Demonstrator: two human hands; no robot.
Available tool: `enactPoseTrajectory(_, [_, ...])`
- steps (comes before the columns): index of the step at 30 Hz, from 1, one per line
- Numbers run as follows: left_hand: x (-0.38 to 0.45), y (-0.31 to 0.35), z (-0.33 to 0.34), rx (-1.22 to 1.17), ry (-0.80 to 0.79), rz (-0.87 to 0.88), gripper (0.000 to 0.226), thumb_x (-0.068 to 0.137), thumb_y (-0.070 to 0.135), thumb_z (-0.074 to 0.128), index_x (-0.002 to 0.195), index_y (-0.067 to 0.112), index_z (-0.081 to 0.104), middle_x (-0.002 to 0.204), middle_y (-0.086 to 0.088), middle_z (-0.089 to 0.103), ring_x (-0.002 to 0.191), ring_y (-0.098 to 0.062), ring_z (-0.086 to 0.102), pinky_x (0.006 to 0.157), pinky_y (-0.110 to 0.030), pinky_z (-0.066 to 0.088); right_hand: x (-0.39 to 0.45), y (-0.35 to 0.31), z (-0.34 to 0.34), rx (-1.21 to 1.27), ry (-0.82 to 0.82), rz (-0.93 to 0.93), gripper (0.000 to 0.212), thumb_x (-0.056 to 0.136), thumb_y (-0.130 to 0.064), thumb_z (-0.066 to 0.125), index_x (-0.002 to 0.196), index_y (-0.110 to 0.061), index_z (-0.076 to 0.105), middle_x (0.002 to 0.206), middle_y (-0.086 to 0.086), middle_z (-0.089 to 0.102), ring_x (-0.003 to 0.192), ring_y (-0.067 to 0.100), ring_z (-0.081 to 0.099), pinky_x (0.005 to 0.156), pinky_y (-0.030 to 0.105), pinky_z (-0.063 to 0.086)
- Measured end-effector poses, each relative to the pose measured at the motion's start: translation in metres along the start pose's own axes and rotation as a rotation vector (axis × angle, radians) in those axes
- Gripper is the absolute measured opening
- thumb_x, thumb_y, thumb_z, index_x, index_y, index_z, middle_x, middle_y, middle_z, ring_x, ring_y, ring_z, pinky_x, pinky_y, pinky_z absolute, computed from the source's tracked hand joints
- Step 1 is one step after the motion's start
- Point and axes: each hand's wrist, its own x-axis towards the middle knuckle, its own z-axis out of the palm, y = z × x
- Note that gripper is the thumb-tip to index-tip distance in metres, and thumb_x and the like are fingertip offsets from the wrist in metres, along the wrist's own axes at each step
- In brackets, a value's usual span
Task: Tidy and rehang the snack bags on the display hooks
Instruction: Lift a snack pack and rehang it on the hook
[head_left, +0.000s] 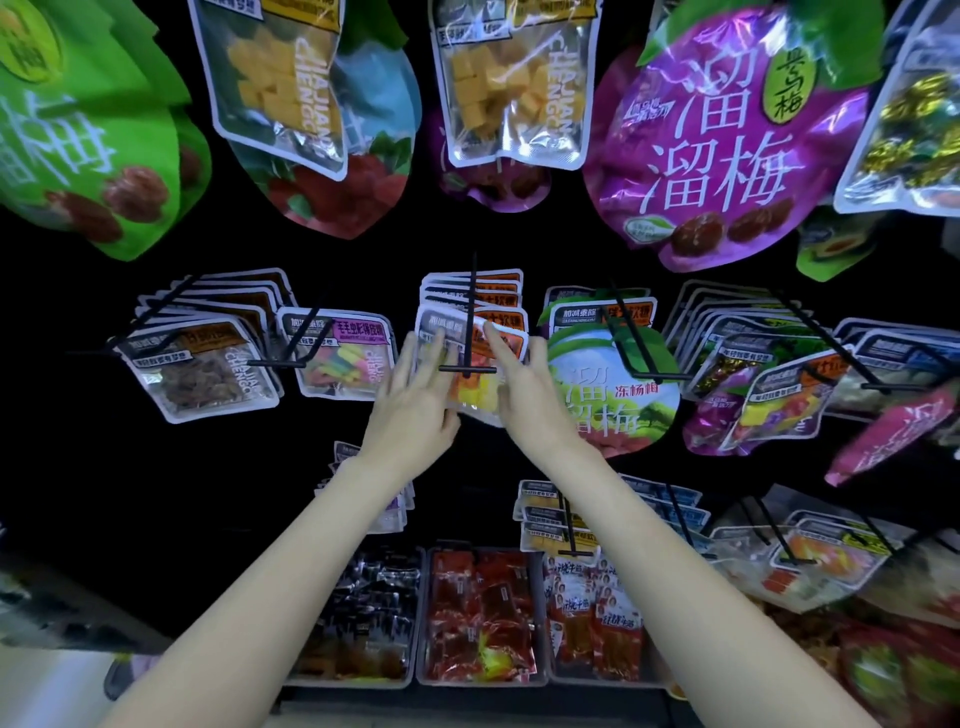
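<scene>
Two hands meet on one snack bag (475, 382), the front one of a stack hanging on the centre display hook (470, 332) in the middle row. The left hand (418, 402) lies flat against the bag's left half, fingers straight and spread up toward its top edge. The right hand (524, 395) holds the right edge, its fingers (501, 343) reaching onto the orange label near the hook's rod; whether the thumb pinches behind cannot be told. The hook's crossbar sits just in front of the bag face, between the two hands. Just beside the right hand hangs a green-and-white plum bag (615, 384), touching or nearly so. To the left, a pink-labelled candy bag (340, 356) hangs near, with a dark gap between. Below, trays of red packets (480, 613) sit well apart from the hands.
</scene>
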Motion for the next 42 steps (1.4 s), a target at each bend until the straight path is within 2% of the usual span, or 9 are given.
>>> enactPoseTrajectory(5, [-0.024,-0.003,0.019,-0.114,0.062,-0.004,0.050,0.093,0.013,0.048,0.142,0.014,0.038,0.155,-0.008,0.018,0.143,-0.027,0.010,0.112,-0.044,0.018,-0.024,0.014,0.001,-0.025,-0.058,0.013,0.070,0.090,-0.003,0.051,0.149,-0.018,0.017,0.144,0.010,0.019,0.123,0.029,0.042,0.095,0.035,0.043])
enactPoseTrajectory(9, [-0.042,0.009,0.037,-0.197,0.223,0.178,0.038,0.086,0.001,0.056,0.123,0.010,0.056,0.136,-0.010,0.045,0.122,-0.022,0.035,0.098,-0.042,0.036,-0.069,0.031,-0.023,0.049,-0.054,-0.040,0.054,0.094,-0.009,0.049,0.143,-0.020,0.031,0.139,0.000,0.028,0.100,0.019,0.054,0.090,0.034,0.046])
enactPoseTrajectory(15, [-0.044,0.076,0.040,-0.373,0.333,0.340,0.035,0.086,0.013,0.037,0.113,0.010,0.060,0.122,-0.005,0.047,0.112,-0.021,0.045,0.095,-0.033,0.034,-0.121,0.069,-0.087,0.189,0.076,0.047,0.036,0.093,-0.004,0.050,0.126,-0.017,0.055,0.109,-0.005,0.058,0.091,0.007,0.058,0.080,0.017,0.046])
enactPoseTrajectory(23, [-0.017,0.173,0.057,-0.405,0.267,0.424,0.037,0.087,0.013,0.038,0.117,0.009,0.059,0.127,-0.007,0.048,0.117,-0.022,0.042,0.097,-0.038,0.038,-0.145,0.160,-0.164,0.154,0.359,0.360,0.046,0.090,-0.006,0.056,0.134,-0.008,0.042,0.126,0.009,0.044,0.090,0.010,0.055,0.073,-0.002,0.036])
enactPoseTrajectory(26, [-0.008,0.214,0.061,-0.513,0.149,0.316,0.041,0.093,0.009,0.043,0.132,0.014,0.048,0.142,-0.001,0.037,0.127,-0.016,0.037,0.102,-0.032,0.034,-0.141,0.178,-0.183,0.186,0.266,0.325,0.066,0.089,-0.011,0.060,0.144,-0.010,0.024,0.142,0.006,0.036,0.128,0.015,0.037,0.099,0.009,0.025])
enactPoseTrajectory(30, [0.009,0.271,0.058,-0.829,0.095,0.059,0.053,0.093,0.010,0.052,0.141,0.014,0.030,0.128,0.010,0.041,0.118,0.000,0.038,0.098,-0.015,0.030,-0.122,0.194,-0.193,0.271,0.160,0.267,0.072,0.087,-0.007,0.062,0.145,-0.010,0.019,0.143,0.007,0.036,0.129,0.016,0.035,0.084,0.001,0.019])
enactPoseTrajectory(33, [0.023,0.293,0.056,-1.030,0.142,-0.134,0.037,0.091,0.011,0.058,0.125,0.014,0.042,0.100,0.011,0.052,0.094,-0.006,0.055,0.081,-0.018,0.044,-0.114,0.199,-0.193,0.379,0.113,0.282,0.074,0.086,-0.005,0.062,0.145,-0.012,0.018,0.132,0.001,0.042,0.115,0.009,0.043,0.076,0.003,0.026])
enactPoseTrajectory(37, [0.024,0.299,0.052,-0.773,0.261,0.010,0.009,0.089,0.010,0.060,0.086,0.015,0.054,0.073,0.015,0.053,0.069,0.006,0.052,0.065,-0.011,0.039,-0.121,0.206,-0.191,0.485,0.027,0.254,0.081,0.085,-0.009,0.065,0.147,-0.016,0.013,0.145,0.001,0.034,0.116,0.009,0.043,0.089,0.020,0.038])
enactPoseTrajectory(42, [-0.009,0.276,0.037,-0.739,0.144,0.249,0.009,0.087,0.007,0.063,0.080,0.011,0.059,0.074,0.006,0.058,0.070,-0.011,0.055,0.064,-0.019,0.041,-0.133,0.212,-0.198,0.525,0.019,0.203,0.083,0.083,-0.020,0.068,0.147,-0.023,0.014,0.147,0.000,0.031,0.123,0.014,0.043,0.097,0.032,0.043])
